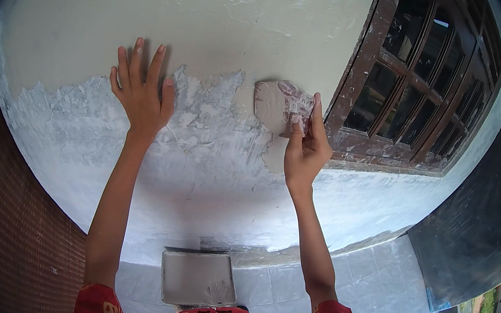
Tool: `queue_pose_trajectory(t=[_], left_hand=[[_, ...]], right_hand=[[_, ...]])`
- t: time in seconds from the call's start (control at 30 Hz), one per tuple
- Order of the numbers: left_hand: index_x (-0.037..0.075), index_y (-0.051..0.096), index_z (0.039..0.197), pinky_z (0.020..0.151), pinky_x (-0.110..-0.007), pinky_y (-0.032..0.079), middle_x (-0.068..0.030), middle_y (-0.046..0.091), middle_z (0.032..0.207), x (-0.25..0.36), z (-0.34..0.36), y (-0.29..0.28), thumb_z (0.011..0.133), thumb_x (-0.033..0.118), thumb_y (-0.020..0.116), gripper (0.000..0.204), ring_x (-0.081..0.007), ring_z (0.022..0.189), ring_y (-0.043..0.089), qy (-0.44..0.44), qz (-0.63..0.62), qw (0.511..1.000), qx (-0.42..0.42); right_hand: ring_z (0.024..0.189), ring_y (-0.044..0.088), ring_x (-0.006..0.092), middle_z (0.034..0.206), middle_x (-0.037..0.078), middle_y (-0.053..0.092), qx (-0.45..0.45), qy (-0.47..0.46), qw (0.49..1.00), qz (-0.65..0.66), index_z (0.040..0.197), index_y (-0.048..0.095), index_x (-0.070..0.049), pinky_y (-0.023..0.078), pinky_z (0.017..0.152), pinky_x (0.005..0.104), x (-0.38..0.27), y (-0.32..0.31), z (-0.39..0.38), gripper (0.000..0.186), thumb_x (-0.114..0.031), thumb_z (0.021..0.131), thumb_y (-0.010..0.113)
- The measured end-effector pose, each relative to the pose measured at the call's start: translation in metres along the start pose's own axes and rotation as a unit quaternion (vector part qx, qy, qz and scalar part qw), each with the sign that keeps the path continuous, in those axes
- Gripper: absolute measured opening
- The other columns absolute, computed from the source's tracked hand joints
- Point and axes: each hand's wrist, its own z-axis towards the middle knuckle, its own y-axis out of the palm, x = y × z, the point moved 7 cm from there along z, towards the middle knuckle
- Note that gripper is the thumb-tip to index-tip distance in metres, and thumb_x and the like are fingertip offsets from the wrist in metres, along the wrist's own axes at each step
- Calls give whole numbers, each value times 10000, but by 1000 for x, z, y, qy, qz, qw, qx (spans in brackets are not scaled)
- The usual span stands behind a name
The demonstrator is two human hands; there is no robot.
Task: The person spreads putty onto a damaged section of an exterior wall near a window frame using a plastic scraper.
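Right hand (307,148): grasping a putty-smeared flat plate (270,103), thumb on the near face. Left hand (143,95): fingers spread, holding nothing, apparently resting on the wall (241,35). We place the plate at the wall, just up-left of the right palm, between the left hand and the window frame (369,45); right hand nearer. Long axis: unclear, partly covered by fingers. We can read no brands, labels or writing.
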Motion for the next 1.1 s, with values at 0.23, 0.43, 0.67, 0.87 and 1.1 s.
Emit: queue_pose_trajectory(t=[0.23, 0.43, 0.67, 0.87, 1.1], left_hand=[[130, 457, 1339, 1063, -499, 90, -120, 330, 1448, -4, -4, -3, 929, 292, 356, 452, -352, 1367, 199, -4, -11, 1000, 7], [124, 461, 1334, 1061, -486, 105, -117, 347, 1436, -1, -1, -2, 928, 286, 357, 449, -343, 1366, 207, 7, -3, 1000, 6], [104, 460, 1328, 1052, -474, 131, -124, 375, 1411, -2, -2, -5, 930, 279, 355, 447, -344, 1354, 229, 4, -5, 1000, 21], [144, 513, 1290, 1044, -466, 151, -112, 419, 1378, 0, -2, -4, 907, 262, 394, 418, -341, 1333, 279, -3, -26, 999, 33], [127, 518, 1281, 1036, -462, 165, -110, 426, 1368, -3, 0, -7, 916, 268, 386, 413, -335, 1326, 288, -10, -22, 999, 46]], right_hand=[[880, 608, 102, 1074, 182, 648, 53, -40, 998, -24, 1307, 482, -24, 507, 691, 238, 7, -16, 28, 471, 39, 846, 552], [937, 624, 152, 1152, 189, 614, 37, 22, 998, 40, 1290, 490, 4, 502, 752, 246, -8, -4, 17, 447, 42, 850, 554], [872, 622, 120, 1076, 170, 651, 98, 3, 994, 39, 1285, 490, 18, 498, 728, 227, -3, -6, 24, 433, 48, 856, 542], [852, 637, 135, 1012, 166, 669, 53, -48, 997, 32, 1287, 490, 14, 494, 740, 234, -25, 18, 9, 451, 59, 842, 551], [931, 625, 151, 1149, 201, 608, 111, -31, 993, -7, 1314, 440, 33, 521, 735, 258, -2, -22, 21, 473, 78, 849, 512]])
